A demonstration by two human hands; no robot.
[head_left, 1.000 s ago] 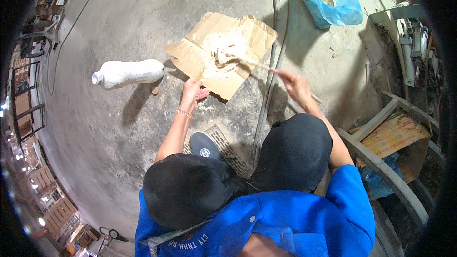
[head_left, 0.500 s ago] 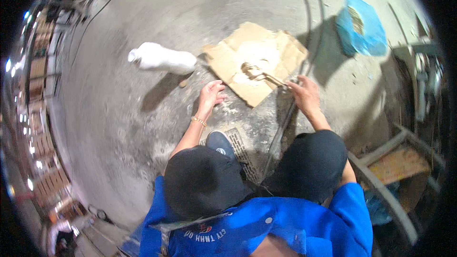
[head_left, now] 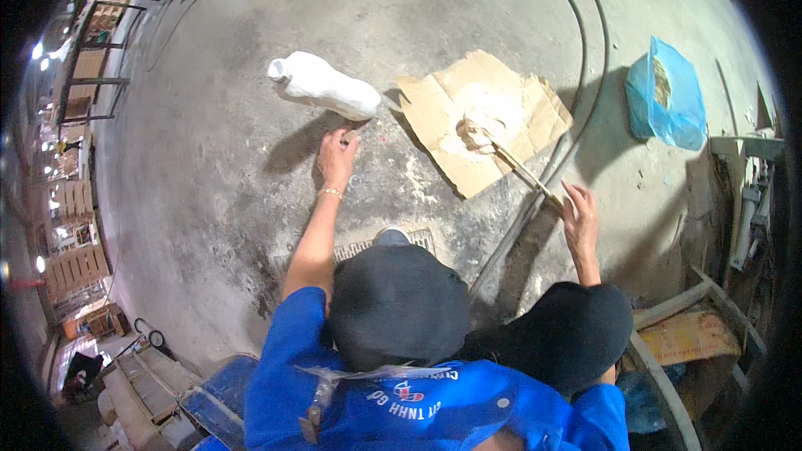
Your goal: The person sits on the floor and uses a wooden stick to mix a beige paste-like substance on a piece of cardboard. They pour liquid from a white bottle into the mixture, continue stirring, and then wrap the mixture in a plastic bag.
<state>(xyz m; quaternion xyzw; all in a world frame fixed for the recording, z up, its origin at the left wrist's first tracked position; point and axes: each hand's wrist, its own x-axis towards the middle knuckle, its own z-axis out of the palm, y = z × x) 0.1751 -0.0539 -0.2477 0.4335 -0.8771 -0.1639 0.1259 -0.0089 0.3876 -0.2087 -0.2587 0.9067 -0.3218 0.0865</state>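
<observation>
I am squatting over a concrete floor. My left hand point(head_left: 337, 159) lies flat on the floor with its fingertips just short of a white plastic bottle point(head_left: 326, 88) lying on its side. My right hand point(head_left: 579, 213) grips the near end of a thin wooden stick point(head_left: 520, 169). The stick's far end rests in a blob of white paste point(head_left: 478, 127) on a torn piece of brown cardboard point(head_left: 510, 88). My dark-trousered knees point(head_left: 568, 334) and blue jacket fill the lower frame.
Two dark hoses point(head_left: 576, 75) curve across the floor past the cardboard's right side. A blue plastic bag point(head_left: 664, 96) with brownish contents sits at the right. A metal drain grate point(head_left: 368, 246) lies by my foot. Machine parts and planks point(head_left: 735, 225) crowd the right edge, racks point(head_left: 79, 92) the left.
My left hand has slid forward along the floor toward the white bottle. My right hand has drawn back a little with the stick, whose tip stays in the paste.
</observation>
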